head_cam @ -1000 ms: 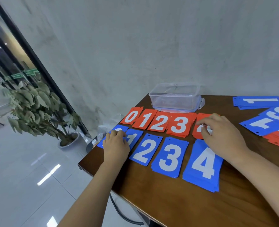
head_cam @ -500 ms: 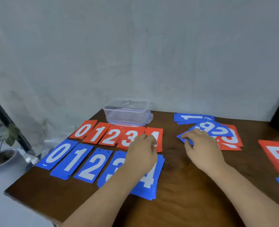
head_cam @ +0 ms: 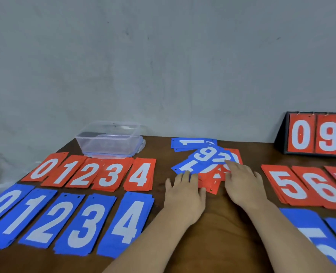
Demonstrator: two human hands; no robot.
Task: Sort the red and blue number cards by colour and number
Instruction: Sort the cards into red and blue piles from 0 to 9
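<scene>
On the head camera, the left hand (head_cam: 185,194) and right hand (head_cam: 242,184) lie flat with fingers straight, their tips touching the near edge of the mixed pile (head_cam: 204,154) of red and blue cards mid-counter (head_cam: 222,223). Left of them lie the red row (head_cam: 92,172) and, nearer, the blue row (head_cam: 64,219) — each 0 to 4.
</scene>
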